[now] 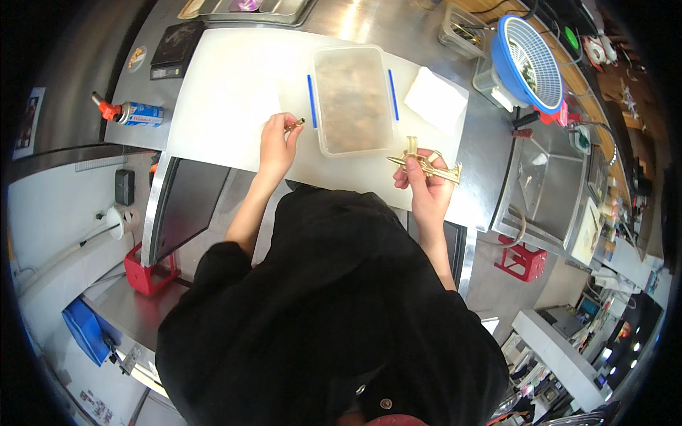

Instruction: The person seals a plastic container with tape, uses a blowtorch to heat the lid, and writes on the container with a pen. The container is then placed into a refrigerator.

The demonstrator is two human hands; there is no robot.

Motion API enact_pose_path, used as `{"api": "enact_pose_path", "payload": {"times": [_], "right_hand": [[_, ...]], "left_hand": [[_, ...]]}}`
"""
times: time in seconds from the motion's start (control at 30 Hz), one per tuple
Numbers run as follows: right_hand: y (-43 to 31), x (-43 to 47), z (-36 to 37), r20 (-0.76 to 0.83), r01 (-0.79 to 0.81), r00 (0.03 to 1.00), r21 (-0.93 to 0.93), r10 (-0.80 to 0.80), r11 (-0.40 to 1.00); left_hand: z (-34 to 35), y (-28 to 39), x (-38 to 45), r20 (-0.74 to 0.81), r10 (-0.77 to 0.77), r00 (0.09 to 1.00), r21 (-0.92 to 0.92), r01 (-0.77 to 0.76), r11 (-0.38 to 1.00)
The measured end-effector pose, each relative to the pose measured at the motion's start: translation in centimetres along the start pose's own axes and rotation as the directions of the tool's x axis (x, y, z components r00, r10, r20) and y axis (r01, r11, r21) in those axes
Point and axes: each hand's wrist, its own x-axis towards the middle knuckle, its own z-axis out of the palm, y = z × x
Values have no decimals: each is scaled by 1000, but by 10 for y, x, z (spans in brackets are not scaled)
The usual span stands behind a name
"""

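My left hand (278,139) grips a small brass-coloured metal piece (294,125), with one round hollow end showing past the fingers. In my right hand (429,186) is a larger gold-coloured metal object (434,171) with a pointed tip and flat, fin-like parts; its exact kind is unclear. Between my hands, on a white cutting board (234,69), stands a translucent plastic food container (352,98) with blue strips along two sides. Brownish contents show blurrily through its top. A folded white cloth or paper towel (435,98) lies on the board, beyond my right hand.
At left are a blow torch on a gas can (141,114) and a black scale (177,50). Metal trays (250,13) stand at the far edge. To the right are a blue colander (554,80) and a steel sink (551,183). Red stools (525,261) stand below.
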Motion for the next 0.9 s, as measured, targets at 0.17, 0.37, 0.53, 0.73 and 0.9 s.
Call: {"api": "enact_pose_path", "payload": {"times": [0.17, 0.37, 0.53, 0.73, 0.9], "right_hand": [[-25, 12, 14, 90, 41, 995, 60, -46, 997], [-36, 19, 20, 102, 180, 979, -13, -178, 984], [-27, 18, 16, 119, 197, 974, -22, -193, 980], [-17, 18, 16, 130, 167, 978, -30, -162, 986], [-16, 15, 21, 63, 107, 992, 25, -108, 994]], "left_hand": [[-25, 99, -15, 44, 205, 978, -357, -176, 917], [-24, 137, -16, 109, 264, 958, -412, -198, 889], [-27, 147, -14, 158, 265, 951, -472, -163, 866], [-26, 152, -14, 198, 289, 936, -481, -164, 861], [-20, 162, -16, 199, 268, 943, -504, -136, 853]]}}
